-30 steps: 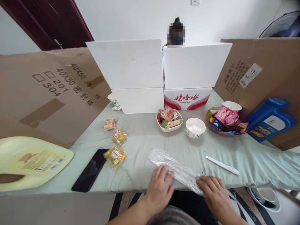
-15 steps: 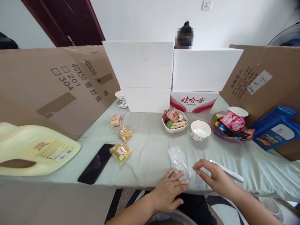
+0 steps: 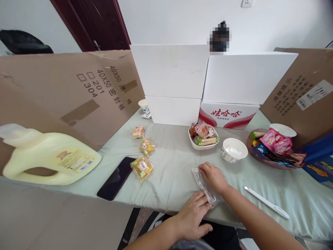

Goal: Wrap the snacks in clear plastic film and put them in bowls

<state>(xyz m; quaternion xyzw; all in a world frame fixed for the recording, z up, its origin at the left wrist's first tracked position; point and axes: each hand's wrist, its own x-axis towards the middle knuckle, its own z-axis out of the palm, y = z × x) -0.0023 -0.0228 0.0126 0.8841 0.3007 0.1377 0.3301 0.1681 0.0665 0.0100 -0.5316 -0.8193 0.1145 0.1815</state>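
Observation:
A crumpled clear plastic bag point(image 3: 201, 182) lies on the pale green cloth near the table's front edge. My right hand point(image 3: 213, 177) rests on its far end, fingers curled over the plastic. At the near end of the bag, my left hand point(image 3: 194, 215) lies flat at the table edge, fingertips touching the plastic. A white pen point(image 3: 266, 202) lies to the right of my right arm. Beyond my hands stand an empty white bowl point(image 3: 233, 150) and a white dish of wrapped snacks point(image 3: 204, 137).
Three yellow snack packets point(image 3: 142, 168) and a black phone point(image 3: 117, 177) lie to the left. A cream jug point(image 3: 49, 159) lies on its side far left. A plate of snacks point(image 3: 273, 149) sits right. White boxes point(image 3: 171, 73) and cardboard sheets point(image 3: 65, 93) wall the table; a person sits behind.
The view has swung left. My right hand moved forward onto the far end of the plastic bag, which now looks narrower and more gathered. My left hand stayed at its near end.

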